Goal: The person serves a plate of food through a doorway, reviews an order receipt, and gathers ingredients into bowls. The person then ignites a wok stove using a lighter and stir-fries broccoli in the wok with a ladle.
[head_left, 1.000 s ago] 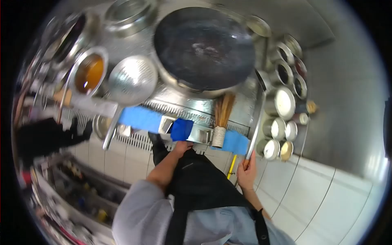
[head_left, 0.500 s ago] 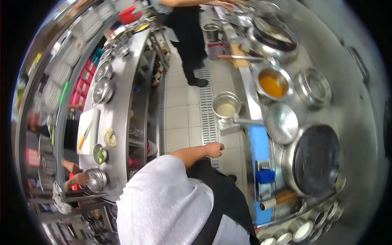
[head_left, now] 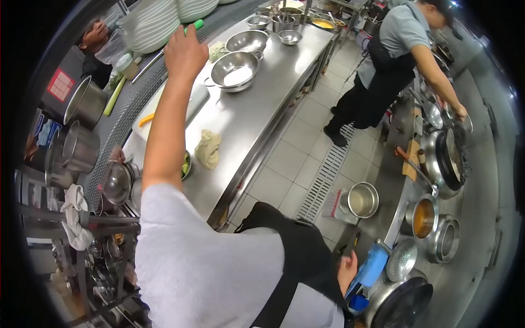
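My left arm reaches up over the steel counter, and my left hand (head_left: 186, 52) is closed around the handle of a green-handled sharpening steel (head_left: 197, 24) on the shelf. Its thin metal rod runs down along the shelf beneath my hand. Low by my right side, my right hand (head_left: 347, 270) hangs near a blue cloth (head_left: 373, 266), fingers loosely apart, with nothing visible in it. Past my left forearm a yellow-handled knife (head_left: 146, 119) rests on a white cutting board (head_left: 192, 104). A crumpled pale cloth (head_left: 208, 149) and a bowl of green vegetables (head_left: 186, 164) are close to that arm.
Stacked white plates (head_left: 147, 24) stand on the shelf. Metal bowls (head_left: 235, 71) line the counter. A co-worker (head_left: 396, 60) stands at the stove, reaching to the cookware. A pot of orange liquid (head_left: 424, 217) and a perforated ladle (head_left: 402, 261) are on the right. Another person (head_left: 95, 35) is beyond the shelf.
My view has swung toward the left counter and shelf. My left hand has gone from above the floor aisle to the green handle. My right hand has come into view.
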`<state>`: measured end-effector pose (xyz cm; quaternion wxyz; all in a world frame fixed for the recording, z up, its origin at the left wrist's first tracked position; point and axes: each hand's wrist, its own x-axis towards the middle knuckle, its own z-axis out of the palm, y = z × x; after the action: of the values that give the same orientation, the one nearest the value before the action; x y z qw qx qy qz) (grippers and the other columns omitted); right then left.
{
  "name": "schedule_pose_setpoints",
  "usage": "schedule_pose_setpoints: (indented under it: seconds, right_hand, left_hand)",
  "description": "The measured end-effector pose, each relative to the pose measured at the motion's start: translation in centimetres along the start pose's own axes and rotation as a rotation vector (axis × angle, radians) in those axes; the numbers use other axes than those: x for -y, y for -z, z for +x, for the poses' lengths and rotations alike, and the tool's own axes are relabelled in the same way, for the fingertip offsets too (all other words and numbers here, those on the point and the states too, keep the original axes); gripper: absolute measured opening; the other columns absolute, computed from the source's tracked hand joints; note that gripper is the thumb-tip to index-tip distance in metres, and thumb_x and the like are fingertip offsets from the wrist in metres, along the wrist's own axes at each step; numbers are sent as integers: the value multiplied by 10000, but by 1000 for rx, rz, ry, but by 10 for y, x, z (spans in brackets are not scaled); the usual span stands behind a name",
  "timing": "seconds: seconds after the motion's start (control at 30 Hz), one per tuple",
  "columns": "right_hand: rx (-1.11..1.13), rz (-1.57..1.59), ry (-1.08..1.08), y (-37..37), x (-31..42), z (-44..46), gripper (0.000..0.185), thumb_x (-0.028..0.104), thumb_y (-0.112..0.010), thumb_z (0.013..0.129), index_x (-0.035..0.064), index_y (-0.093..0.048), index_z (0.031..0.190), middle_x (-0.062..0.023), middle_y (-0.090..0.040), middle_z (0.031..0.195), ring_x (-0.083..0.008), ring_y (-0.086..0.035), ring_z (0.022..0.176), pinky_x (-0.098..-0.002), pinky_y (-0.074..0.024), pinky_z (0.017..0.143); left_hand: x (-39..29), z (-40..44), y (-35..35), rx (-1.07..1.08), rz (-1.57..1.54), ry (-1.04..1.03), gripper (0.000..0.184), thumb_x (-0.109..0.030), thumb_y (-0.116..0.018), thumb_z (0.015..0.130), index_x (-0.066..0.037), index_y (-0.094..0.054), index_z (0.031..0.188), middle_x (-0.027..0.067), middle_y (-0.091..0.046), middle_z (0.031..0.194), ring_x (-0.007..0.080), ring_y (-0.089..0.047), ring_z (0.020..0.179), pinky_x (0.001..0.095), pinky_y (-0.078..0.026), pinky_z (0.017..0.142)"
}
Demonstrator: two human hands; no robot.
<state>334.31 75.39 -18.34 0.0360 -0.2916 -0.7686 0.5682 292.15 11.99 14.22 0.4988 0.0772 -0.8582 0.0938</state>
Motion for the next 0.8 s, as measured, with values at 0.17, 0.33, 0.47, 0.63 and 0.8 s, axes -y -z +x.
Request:
schedule_pose_setpoints:
  seconds: [0.17,0.33,0.47,0.63,0.8]
  right_hand:
    - [310,-312,143,-62,73,42,488,120,-690,931,41,-575,1399,-99,-704,948,-188,-672,835,-316,-541,783]
    - [197,-345,157,-63,121,33,484,196,-702,909,96,-610,1374,-124,-716,975,-232,-676,855,-355,-542,810]
    - [97,-216,222,-47,91,21,509,181,-692,902,92,-586,1392,-107,-702,1017,-217,-679,854,-370,-562,811]
    - [-58,-8,192,11,130,-30,590,167,-722,839,77,-573,1403,-114,-666,1159,-256,-660,909,-394,-548,872]
    - [-427,-147,418,59,94,-91,614,184,-726,852,89,-539,1429,-190,-606,1379,-391,-603,1234,-462,-509,1001]
  left_hand:
    - [39,12,-14,300,257,-48,570,-408,-767,828,-83,-646,1280,168,-694,1131,357,-661,1067,501,-516,902]
    - [104,5,-73,510,-326,231,576,-401,-741,867,-32,-630,1296,240,-702,1117,405,-694,970,501,-550,836]
    - [33,7,-67,312,-584,-1,508,-349,-733,912,-38,-632,1301,183,-685,1178,379,-638,1113,453,-523,943]
    - [-260,-112,70,580,-1029,-539,283,-73,-701,912,-20,-681,1190,151,-674,1128,327,-639,1074,411,-492,970]
    - [-475,-273,274,1100,-1547,-1540,283,-40,-767,808,-40,-718,1087,152,-695,1142,370,-645,1073,429,-514,929]
